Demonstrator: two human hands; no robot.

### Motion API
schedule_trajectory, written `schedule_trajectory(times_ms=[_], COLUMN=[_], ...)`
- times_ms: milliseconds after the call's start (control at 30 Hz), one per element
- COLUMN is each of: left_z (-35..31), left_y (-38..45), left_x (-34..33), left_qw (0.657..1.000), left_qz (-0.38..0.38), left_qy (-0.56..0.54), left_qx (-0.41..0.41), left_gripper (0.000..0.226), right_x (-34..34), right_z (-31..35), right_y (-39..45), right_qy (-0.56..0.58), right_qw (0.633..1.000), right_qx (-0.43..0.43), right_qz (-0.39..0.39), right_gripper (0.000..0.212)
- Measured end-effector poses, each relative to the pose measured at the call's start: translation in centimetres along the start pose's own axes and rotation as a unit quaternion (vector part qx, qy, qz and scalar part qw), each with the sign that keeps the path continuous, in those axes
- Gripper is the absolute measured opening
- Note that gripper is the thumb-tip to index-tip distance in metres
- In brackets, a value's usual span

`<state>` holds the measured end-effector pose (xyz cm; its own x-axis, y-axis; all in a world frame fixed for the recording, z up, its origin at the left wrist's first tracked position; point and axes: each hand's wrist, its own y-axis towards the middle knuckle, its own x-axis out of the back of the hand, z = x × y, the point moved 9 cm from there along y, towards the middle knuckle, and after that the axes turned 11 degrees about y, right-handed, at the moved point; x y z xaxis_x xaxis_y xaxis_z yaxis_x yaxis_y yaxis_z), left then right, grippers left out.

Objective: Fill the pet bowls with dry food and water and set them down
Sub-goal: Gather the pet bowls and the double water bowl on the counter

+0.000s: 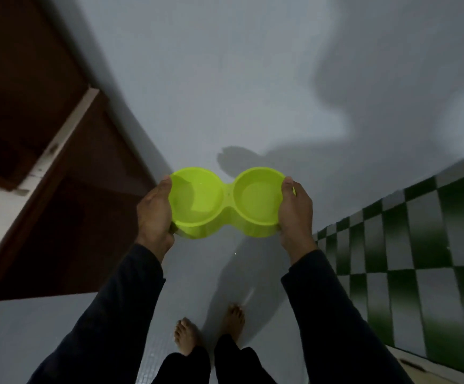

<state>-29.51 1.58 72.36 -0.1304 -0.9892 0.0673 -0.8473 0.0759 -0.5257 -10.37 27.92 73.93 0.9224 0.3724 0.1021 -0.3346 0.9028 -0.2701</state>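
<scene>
Double pet bowl (226, 202) held level above floor (225, 79), long axis left-right btwn my hands. L hand (154, 214) clamps left end, R hand (294, 210) right end. Both compartments appear empty; neither hand nearer.

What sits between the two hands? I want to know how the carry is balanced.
In the head view, the green double pet bowl spans the gap: the left hand grips one end, the right hand the other. Both cups look free of dry food.

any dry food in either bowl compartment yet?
No: both wells of the green double bowl, held at its ends by the left hand and right hand, show only bare green plastic, no kibble.
</scene>
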Motion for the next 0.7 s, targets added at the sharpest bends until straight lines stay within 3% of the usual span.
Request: schedule_trajectory(times_ms=[133, 300, 500, 700], left_z=[-4.4, -9.2, -13.6, -16.4], left_y=[-1.6, -2.7, -4.1, -7.1], left_x=[-0.9, -2.2, -4.1, -6.9], left_qw=[0.999, 0.998, 0.997, 0.989], left_qz=[0.010, 0.013, 0.029, 0.119], left_qy=[0.013, 0.006, -0.018, -0.029], left_qx=[-0.037, -0.054, -0.068, -0.077], left_gripper=[0.041, 0.050, 0.034, 0.051], right_x=[1.1, 1.9, 3.8, 6.9], right_z=[4.5, 8.8, 14.5, 17.9], right_y=[-0.3, -0.9, -1.0, -1.9], right_qy=[0.020, 0.119, 0.154, 0.161], right_qw=[1.000, 0.993, 0.988, 0.983], right_qx=[0.015, -0.015, 0.032, 0.066], right_qz=[-0.008, -0.004, -0.009, -0.053], right_gripper=[0.037, 0.023, 0.024, 0.021])
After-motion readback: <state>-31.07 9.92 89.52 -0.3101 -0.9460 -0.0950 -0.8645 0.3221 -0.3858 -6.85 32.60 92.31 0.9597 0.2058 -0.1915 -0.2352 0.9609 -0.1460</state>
